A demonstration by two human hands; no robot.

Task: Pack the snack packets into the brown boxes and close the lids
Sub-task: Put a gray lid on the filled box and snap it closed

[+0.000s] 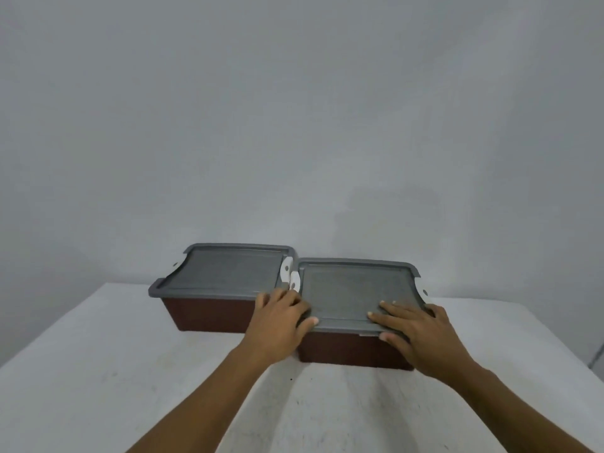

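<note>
Two brown boxes stand side by side on the table, each covered by a grey lid. The left box [209,313] carries its lid [228,271] flat on top. On the right box [353,349] lies a second grey lid [353,289]. My left hand [281,322] grips that lid's near left corner, thumb on top. My right hand [415,335] lies flat on the lid's near right part, fingers spread, thumb over the front edge. White latches [289,274] sit between the two boxes. No snack packets are visible.
The white table [98,387] stretches toward me, its far edge just behind the boxes. A plain grey wall [294,125] rises behind.
</note>
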